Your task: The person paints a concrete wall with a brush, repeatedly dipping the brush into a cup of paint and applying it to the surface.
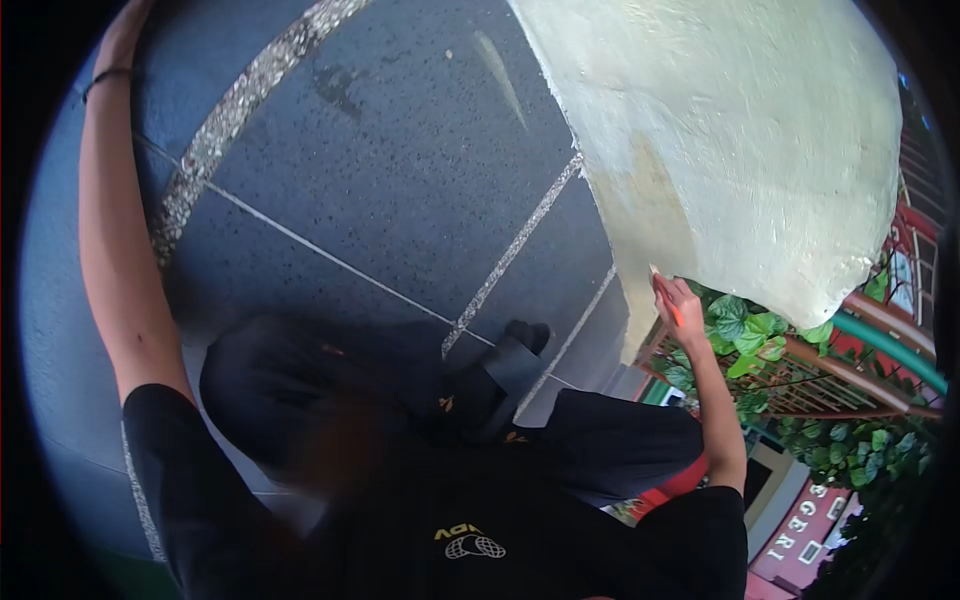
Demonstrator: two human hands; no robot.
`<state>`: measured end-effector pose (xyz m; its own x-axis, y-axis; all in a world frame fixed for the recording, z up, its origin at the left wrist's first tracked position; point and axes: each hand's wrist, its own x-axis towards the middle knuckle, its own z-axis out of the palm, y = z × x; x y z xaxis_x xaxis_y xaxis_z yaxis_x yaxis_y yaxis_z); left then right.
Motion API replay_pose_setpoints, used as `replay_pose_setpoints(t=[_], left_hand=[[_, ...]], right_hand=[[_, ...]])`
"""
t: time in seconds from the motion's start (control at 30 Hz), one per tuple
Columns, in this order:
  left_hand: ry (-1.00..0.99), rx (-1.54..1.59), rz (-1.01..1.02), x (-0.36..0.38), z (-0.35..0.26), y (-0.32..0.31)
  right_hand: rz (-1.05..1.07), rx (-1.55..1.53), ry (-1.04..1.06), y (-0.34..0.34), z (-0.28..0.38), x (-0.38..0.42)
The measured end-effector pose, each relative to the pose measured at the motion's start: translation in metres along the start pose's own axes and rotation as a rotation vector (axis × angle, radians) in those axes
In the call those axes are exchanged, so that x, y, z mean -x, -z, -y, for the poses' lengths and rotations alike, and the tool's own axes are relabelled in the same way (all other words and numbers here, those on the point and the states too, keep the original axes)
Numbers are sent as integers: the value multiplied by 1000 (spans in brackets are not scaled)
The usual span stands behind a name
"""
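The right hand [682, 302], a little right of the frame's centre, is closed around a thin orange-handled brush [665, 296]. The tool's tip touches the lower edge of a rough cream-painted plaster wall slab [740, 130], which fills the upper right of the frame. A smoother, darker buff strip runs down the slab's left margin to the spot where the tip meets it. The bare forearm runs from that hand down to a black short sleeve [700, 530] at the lower right.

The left hand [122, 35] is at the upper left corner, resting against the dark blue-grey speckled paving [400, 170]; whether its fingers are spread or curled cannot be told, since the frame's dark rim cuts them off. A thin black wristband [105, 77] circles the wrist, and the bare arm stretches down the left side to the black T-shirt [470, 530], which bears a small yellow and white logo at the bottom centre.

Pale pebble-filled strips and thin light lines divide the paving into slabs. A black sandal [510, 375] shows near the centre, below the paving lines. To the right, under the slab, are green leafy plants [745, 335], a red and green metal railing [880, 345] and a red sign with white letters [805, 530] at the lower right.
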<state>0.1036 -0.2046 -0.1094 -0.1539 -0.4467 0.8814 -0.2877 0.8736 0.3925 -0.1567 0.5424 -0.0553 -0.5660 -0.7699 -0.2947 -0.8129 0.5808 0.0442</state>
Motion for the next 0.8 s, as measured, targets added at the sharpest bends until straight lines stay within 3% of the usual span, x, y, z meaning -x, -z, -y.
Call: replay_pose_setpoints(t=[0.1, 0.13, 0.17, 0.2, 0.27, 0.3, 0.33, 0.43, 0.5, 0.57, 0.63, 0.7, 0.8], left_hand=[[99, 31, 209, 12, 77, -6], [-17, 25, 180, 8, 72, -3], [276, 263, 55, 7, 49, -5], [332, 283, 34, 5, 44, -4], [223, 225, 40, 12, 38, 2], [346, 294, 41, 13, 16, 8], [342, 309, 76, 21, 8, 13], [434, 333, 191, 43, -48, 35], [548, 380, 165, 60, -103, 43], [612, 498, 300, 77, -140, 61], [603, 471, 379, 84, -191, 76], [605, 692, 425, 96, -239, 95], [617, 665, 540, 125, -290, 123]], right_hand=[[-30, -214, -84, 62, 36, 42], [-112, -243, -76, 79, 48, 55], [-171, -300, -158, 93, 59, 71], [-281, -340, -176, 103, 68, 88], [-428, -333, -239, 114, 77, 125], [-476, -352, -283, 117, 86, 141], [-512, -379, -325, 115, 91, 157], [-510, -387, -271, 110, 90, 179], [-548, -508, -221, 99, 85, 176], [-508, -552, -132, 99, 86, 169], [-579, -520, 0, 106, 90, 168], [-623, -552, 75, 115, 94, 174], [-692, -592, 169, 122, 89, 191]])
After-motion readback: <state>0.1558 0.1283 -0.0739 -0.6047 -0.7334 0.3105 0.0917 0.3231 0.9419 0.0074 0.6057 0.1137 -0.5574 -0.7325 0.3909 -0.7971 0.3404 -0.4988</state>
